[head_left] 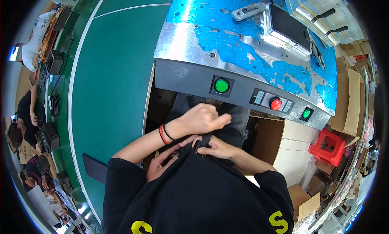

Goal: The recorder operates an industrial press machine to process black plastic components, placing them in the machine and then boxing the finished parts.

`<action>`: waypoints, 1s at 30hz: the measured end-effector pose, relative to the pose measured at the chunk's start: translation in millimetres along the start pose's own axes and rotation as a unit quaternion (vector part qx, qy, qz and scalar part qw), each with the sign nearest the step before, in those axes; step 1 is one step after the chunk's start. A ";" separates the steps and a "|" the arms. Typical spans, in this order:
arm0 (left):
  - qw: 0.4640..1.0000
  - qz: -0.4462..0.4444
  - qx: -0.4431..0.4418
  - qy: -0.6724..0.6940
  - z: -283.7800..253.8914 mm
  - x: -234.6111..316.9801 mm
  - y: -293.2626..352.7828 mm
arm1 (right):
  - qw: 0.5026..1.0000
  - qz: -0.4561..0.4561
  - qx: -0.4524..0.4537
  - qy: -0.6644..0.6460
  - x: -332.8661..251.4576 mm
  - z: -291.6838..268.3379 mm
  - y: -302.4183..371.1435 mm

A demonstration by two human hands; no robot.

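Observation:
My left hand (204, 120), with a red and a black band at its wrist, is closed in a fist in front of my belly. A black strap (206, 139) runs up under its fingers. Just below, my right hand (216, 148) pinches the strap beside a small black buckle (197, 145) at the edge of my black shirt (194, 193). A further hand (162, 160) lies left of the buckle, its fingers touching the shirt's edge. The shirt hides its arm, and it seems to be another person's.
Before me stands a machine bench (243, 43) with peeling blue film, two green buttons and a red button (275, 103). A grey-black boxy device (287, 25) lies on top. At right are a red plastic stool (328, 147) and cardboard boxes (348, 100). People work at far left.

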State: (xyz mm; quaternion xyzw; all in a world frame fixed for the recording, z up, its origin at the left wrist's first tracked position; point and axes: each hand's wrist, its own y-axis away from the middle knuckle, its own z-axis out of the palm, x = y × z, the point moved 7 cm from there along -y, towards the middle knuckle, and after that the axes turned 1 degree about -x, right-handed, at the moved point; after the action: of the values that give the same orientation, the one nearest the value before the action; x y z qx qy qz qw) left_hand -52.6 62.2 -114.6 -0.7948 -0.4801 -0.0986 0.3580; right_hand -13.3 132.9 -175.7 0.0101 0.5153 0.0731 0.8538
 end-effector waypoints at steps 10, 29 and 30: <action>0.859 -0.449 -0.108 0.223 -46.1 -2.9 107.3 | 0.974 0.018 0.165 -0.154 16.5 -15.8 24.7; 0.630 -0.582 0.115 0.502 35.3 57.4 205.8 | 0.966 0.044 0.187 -0.171 21.0 -21.7 14.8; 0.632 -0.627 0.049 0.454 40.8 54.6 214.9 | 0.966 0.046 0.186 -0.172 22.2 -21.4 14.4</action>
State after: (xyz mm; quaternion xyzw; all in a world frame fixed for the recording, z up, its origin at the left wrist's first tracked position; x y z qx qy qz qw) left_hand 147.4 66.2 -218.8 -0.1389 -0.6437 -0.6240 0.4207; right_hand -23.6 148.9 -203.9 0.2051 0.3646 0.0126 0.9082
